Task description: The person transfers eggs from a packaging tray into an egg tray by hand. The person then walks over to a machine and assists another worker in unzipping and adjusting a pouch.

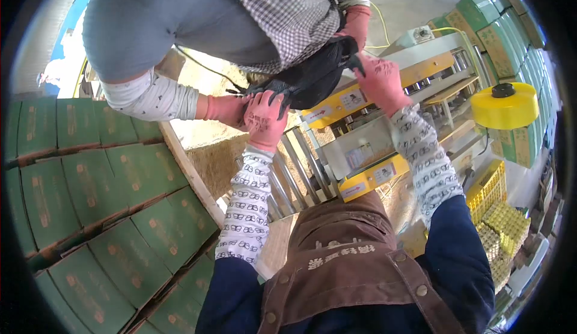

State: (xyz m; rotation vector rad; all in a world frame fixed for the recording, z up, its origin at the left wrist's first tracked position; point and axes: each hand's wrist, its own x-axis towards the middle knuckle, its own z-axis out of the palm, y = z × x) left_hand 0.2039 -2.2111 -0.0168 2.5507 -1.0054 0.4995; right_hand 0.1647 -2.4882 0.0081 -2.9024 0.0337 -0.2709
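A black, loose cloth item [312, 77] is stretched over the rollers between me and another person. My left hand [264, 121], in a pink glove with dark fingertips, is closed on its left end. My right hand [381, 81], gloved alike, grips the opposite end near the yellow rail. What exactly the cloth item is, I cannot make out. The other person's pink-gloved hands [228, 110] are at the same two ends, just beyond mine. A thin black cord [207, 66] runs from the left end up to that person.
Below lie the metal rollers [297, 169] of a conveyor and a machine with yellow side rails [372, 178]. Green cartons [96, 184] are stacked at left, more [499, 39] at upper right. A yellow tape roll [505, 107], a yellow crate [487, 190] and egg trays [505, 226] stand at right.
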